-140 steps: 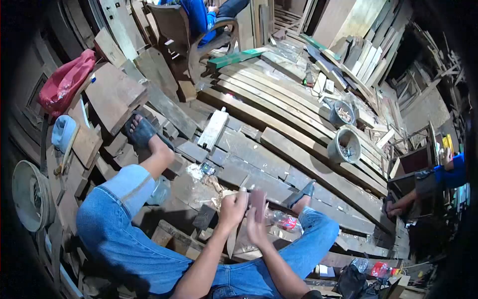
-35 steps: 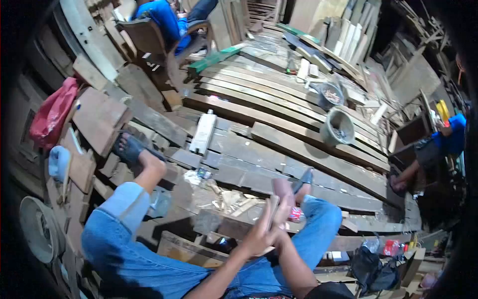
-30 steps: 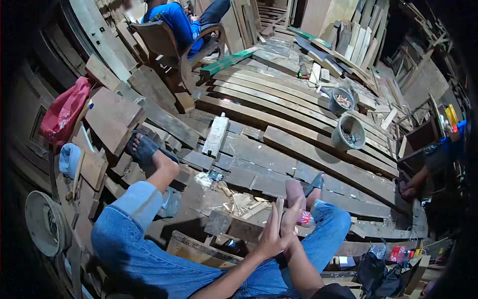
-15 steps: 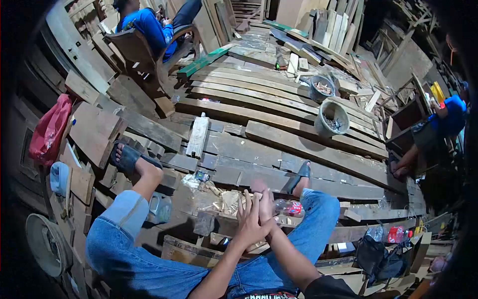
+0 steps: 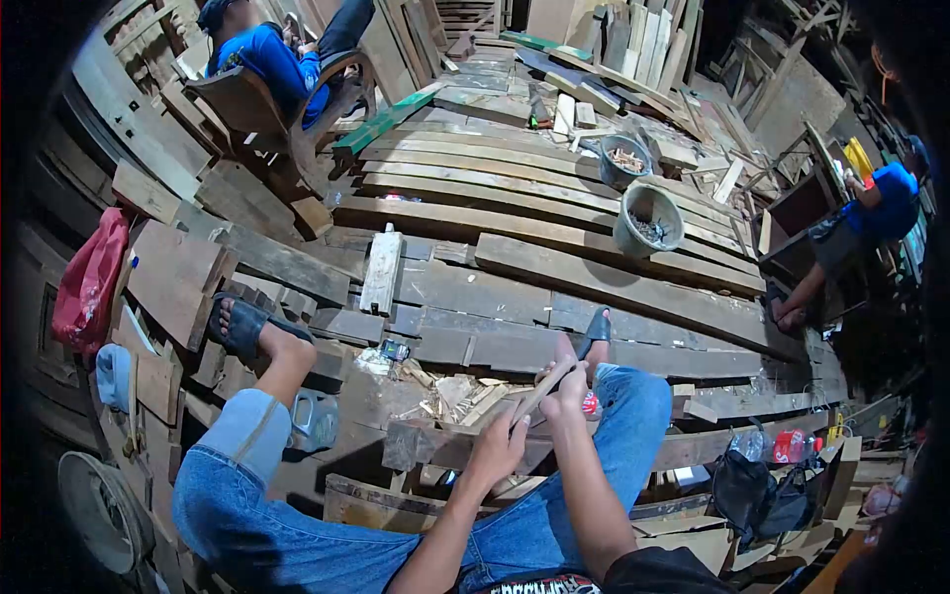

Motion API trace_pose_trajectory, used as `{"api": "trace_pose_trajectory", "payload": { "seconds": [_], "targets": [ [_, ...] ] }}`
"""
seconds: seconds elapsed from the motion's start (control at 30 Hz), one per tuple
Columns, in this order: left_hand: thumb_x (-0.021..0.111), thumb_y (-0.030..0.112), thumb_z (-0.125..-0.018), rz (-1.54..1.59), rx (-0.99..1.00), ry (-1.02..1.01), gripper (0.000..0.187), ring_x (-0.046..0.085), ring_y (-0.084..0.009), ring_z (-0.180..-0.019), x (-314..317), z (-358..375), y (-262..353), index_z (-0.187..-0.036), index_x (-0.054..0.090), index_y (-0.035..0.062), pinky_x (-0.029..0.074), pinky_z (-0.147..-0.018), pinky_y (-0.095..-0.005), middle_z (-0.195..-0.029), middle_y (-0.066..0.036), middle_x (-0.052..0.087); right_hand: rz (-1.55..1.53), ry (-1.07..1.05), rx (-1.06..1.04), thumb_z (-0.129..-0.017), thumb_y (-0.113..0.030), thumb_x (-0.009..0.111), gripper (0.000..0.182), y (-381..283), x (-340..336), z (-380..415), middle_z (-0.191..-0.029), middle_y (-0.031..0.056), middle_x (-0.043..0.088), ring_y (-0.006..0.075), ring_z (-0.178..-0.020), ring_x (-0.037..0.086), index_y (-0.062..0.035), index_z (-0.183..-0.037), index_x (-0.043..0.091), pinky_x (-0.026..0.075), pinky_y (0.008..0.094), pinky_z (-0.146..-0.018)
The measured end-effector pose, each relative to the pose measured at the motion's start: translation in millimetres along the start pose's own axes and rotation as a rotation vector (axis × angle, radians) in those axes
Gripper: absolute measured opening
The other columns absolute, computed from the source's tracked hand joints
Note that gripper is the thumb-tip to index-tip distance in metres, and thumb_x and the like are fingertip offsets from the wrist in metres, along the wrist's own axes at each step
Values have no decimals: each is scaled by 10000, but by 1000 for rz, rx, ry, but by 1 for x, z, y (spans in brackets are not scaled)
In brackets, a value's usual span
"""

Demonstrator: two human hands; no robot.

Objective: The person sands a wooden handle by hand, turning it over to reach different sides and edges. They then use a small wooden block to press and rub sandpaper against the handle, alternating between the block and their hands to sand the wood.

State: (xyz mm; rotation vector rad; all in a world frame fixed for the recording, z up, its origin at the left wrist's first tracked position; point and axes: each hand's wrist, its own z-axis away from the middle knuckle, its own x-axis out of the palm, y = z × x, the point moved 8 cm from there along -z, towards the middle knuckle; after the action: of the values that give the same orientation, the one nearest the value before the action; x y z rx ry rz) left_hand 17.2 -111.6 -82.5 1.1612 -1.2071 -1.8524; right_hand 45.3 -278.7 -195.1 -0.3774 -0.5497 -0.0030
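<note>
A slim, pale strip of wood (image 5: 537, 398) slants between my two hands, above the plank bench. My left hand (image 5: 497, 452) is closed around its near end. Higher up, my right hand (image 5: 568, 388) wraps the far end, and something pinkish and blurred sticks up past its fingers. Behind my right wrist, a bottle with a red label (image 5: 591, 404) is mostly hidden. Wood scraps and shavings (image 5: 455, 392) lie just beyond my left hand.
Long planks (image 5: 614, 287) spread ahead, with a grey bucket (image 5: 648, 220) on them. A whitish wooden block (image 5: 382, 272) stands left of centre. One person sits in a chair (image 5: 242, 99) at upper left; another person in blue (image 5: 881, 203) is at right. A dark bag (image 5: 742, 500) lies lower right.
My hands were pressed together; now they are apart, with the wood strip showing between them. My right hand has moved up and right, my left slightly down. The view has shifted a little.
</note>
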Motion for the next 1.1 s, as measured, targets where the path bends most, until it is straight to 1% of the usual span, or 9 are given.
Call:
{"api": "trace_pose_trajectory", "payload": {
  "seconds": [0.13, 0.27, 0.43, 0.53, 0.57, 0.67, 0.73, 0.93, 1.1],
  "targets": [
    [491, 246, -1028, 47, -74, 26, 329, 617, -507, -1007, -6, 0, 0, -1208, 575, -16, 494, -823, -527, -1024, -318, 655, -6, 25, 8, -1045, -588, 318, 563, 16, 16, 4, -749, 96, 590, 242, -613, 576, -84, -1017, 569, 546, 383, -558],
    [485, 254, -1033, -10, -151, 87, 320, 635, -493, -981, -24, 0, 2, -1159, 590, -21, 502, -802, -502, -999, -302, 667, 63, -163, 35, -1049, -602, 272, 608, 39, 38, 19, -810, 135, 638, 251, -634, 595, -78, -1041, 581, 547, 382, -580],
    [524, 354, -1020, 10, -129, 152, 407, 666, -470, -923, -25, -1, -15, -1086, 648, -28, 508, -790, -489, -909, -286, 686, -51, -241, 179, -1094, -491, 196, 582, 51, 34, 28, -1053, 101, 663, 225, -802, 616, -69, -1284, 549, 588, 372, -701],
    [534, 375, -1017, 115, -189, 156, 423, 684, -427, -888, -17, -3, -26, -1095, 649, -24, 512, -774, -466, -887, -267, 690, -43, -253, 242, -1096, -471, 203, 576, 47, 42, 43, -1012, 100, 664, 212, -799, 613, -68, -1294, 563, 590, 364, -712],
    [554, 409, -1007, 156, -253, 142, 450, 694, -347, -801, -13, -2, -33, -1082, 648, -25, 512, -744, -451, -855, -204, 698, -18, -239, 263, -1089, -461, 263, 533, 47, 42, 50, -945, 83, 648, 203, -778, 605, -68, -1219, 600, 572, 351, -683],
    [556, 393, -1017, 212, -102, 328, 423, 652, -217, -689, -8, -7, -60, -1062, 651, -16, 513, -669, -381, -826, -107, 690, 151, -333, 264, -1078, -460, 315, 498, 47, 44, 55, -885, 71, 620, 196, -748, 593, -78, -1140, 628, 541, 335, -647],
    [488, 306, -1070, 561, -171, 254, 293, 565, -62, -648, -18, -1, -12, -1082, 612, 41, 479, -592, -228, -814, -16, 644, 406, -212, 51, -1078, -419, 373, 413, 42, 25, 39, -899, 55, 631, 173, -777, 606, -95, -1272, 540, 538, 332, -647],
    [467, 302, -1072, 935, -256, 371, 287, 616, -114, -738, -47, -4, -11, -1192, 550, 54, 512, -624, -259, -941, -48, 653, 524, -394, 155, -1070, -363, 458, 480, 48, 50, 67, -1243, 108, 642, 210, -926, 624, -64, -1442, 407, 565, 401, -806],
    [501, 230, -1044, 1045, -301, 380, 262, 647, -161, -915, -50, 0, -4, -1233, 511, 49, 553, -785, -325, -1070, -80, 642, 542, -433, 97, -1059, -342, 492, 417, 45, 51, 68, -1178, 77, 688, 164, -882, 649, -122, -1413, 510, 556, 335, -762]
  ]
}}
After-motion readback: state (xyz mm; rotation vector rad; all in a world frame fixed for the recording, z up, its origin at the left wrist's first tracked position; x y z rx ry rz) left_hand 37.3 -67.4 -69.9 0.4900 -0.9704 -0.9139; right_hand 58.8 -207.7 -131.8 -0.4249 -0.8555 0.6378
